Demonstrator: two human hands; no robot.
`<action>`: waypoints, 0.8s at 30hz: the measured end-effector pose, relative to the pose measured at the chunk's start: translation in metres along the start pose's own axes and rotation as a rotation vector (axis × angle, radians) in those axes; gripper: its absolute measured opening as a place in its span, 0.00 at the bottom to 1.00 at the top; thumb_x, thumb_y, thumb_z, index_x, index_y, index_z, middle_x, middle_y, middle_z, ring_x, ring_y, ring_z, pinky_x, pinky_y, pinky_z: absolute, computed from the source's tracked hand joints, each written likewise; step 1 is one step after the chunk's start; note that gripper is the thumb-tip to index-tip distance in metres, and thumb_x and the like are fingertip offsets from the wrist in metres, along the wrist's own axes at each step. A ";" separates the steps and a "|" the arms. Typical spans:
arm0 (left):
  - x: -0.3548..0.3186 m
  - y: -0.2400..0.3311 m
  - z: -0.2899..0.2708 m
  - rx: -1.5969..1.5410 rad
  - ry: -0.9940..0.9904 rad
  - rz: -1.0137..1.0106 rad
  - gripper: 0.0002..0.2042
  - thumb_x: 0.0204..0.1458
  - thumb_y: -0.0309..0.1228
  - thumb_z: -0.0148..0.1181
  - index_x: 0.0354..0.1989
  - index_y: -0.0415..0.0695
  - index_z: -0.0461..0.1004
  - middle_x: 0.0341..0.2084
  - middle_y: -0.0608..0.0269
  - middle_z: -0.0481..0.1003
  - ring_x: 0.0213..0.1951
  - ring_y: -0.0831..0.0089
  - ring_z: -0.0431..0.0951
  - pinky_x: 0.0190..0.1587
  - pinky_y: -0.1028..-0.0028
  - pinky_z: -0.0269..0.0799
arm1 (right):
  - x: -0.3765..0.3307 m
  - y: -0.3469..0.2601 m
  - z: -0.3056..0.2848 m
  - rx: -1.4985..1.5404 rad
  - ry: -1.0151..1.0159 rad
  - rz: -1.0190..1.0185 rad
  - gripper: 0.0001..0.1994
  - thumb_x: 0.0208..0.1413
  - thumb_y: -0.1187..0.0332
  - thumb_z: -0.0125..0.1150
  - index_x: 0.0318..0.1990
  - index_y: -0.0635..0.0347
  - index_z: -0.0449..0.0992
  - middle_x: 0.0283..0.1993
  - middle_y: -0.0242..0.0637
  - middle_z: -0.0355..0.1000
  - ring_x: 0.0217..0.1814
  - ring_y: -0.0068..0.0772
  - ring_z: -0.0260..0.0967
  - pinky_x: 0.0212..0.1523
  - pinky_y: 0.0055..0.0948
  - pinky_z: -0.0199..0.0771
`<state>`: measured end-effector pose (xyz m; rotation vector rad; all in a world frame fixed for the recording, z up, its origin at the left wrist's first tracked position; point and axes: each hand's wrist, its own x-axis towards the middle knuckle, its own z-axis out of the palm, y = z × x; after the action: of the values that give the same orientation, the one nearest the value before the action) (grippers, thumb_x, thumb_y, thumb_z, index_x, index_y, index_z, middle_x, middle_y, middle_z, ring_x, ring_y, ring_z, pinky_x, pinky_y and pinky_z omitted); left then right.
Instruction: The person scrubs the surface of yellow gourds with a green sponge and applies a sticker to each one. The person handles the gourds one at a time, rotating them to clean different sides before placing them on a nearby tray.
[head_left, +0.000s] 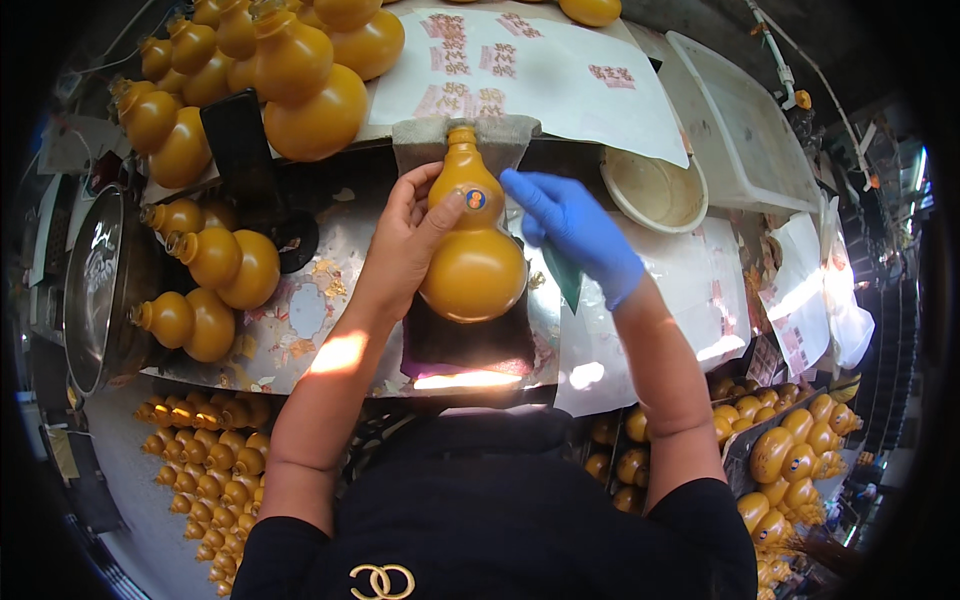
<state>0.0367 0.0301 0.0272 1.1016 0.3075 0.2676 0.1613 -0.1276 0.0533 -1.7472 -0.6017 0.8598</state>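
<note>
A mustard-yellow gourd-shaped bottle (474, 275) lies on a dark cloth pad (468, 345), its neck over a grey cloth rest (510, 135). My bare left hand (412, 222) is closed around the left side of its upper bulb, thumb beside a small round blue-and-orange sticker (476, 199). At the bottle's right is my right hand (580, 228) in a blue glove, fingertips close to the upper bulb; whether they touch it I cannot tell. A thin green pointed piece (563, 274) sticks out below that hand's curled fingers; the rest of it is hidden in the palm.
Several more gourd bottles (315, 110) crowd the upper left, near a black phone-like slab on a stand (238, 140). White paper (560, 80) with reddish transfers covers the far table. A pale bowl (655, 190) and clear plastic tray (740, 120) stand right; a metal basin (95, 290) left.
</note>
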 end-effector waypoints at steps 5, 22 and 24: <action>0.000 -0.007 0.000 0.019 -0.018 0.088 0.26 0.58 0.34 0.58 0.60 0.38 0.56 0.51 0.56 0.67 0.52 0.73 0.69 0.55 0.75 0.66 | 0.009 0.009 0.014 0.027 -0.032 -0.021 0.29 0.52 0.42 0.61 0.35 0.68 0.76 0.24 0.29 0.66 0.26 0.17 0.61 0.29 0.21 0.64; 0.008 -0.004 -0.005 0.037 -0.018 -0.033 0.25 0.57 0.37 0.59 0.58 0.37 0.59 0.47 0.57 0.70 0.48 0.73 0.72 0.51 0.75 0.69 | 0.015 0.010 0.024 0.042 0.081 -0.043 0.28 0.52 0.44 0.61 0.35 0.69 0.76 0.27 0.34 0.70 0.28 0.21 0.65 0.32 0.22 0.67; 0.008 -0.004 -0.006 0.013 -0.020 -0.041 0.25 0.57 0.37 0.59 0.58 0.37 0.59 0.47 0.57 0.70 0.48 0.74 0.72 0.51 0.75 0.69 | 0.014 0.009 0.024 0.052 0.084 -0.035 0.29 0.52 0.43 0.61 0.36 0.69 0.77 0.27 0.35 0.71 0.29 0.21 0.66 0.33 0.22 0.68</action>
<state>0.0422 0.0363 0.0200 1.1087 0.3137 0.2179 0.1505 -0.1064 0.0362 -1.7121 -0.5488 0.7676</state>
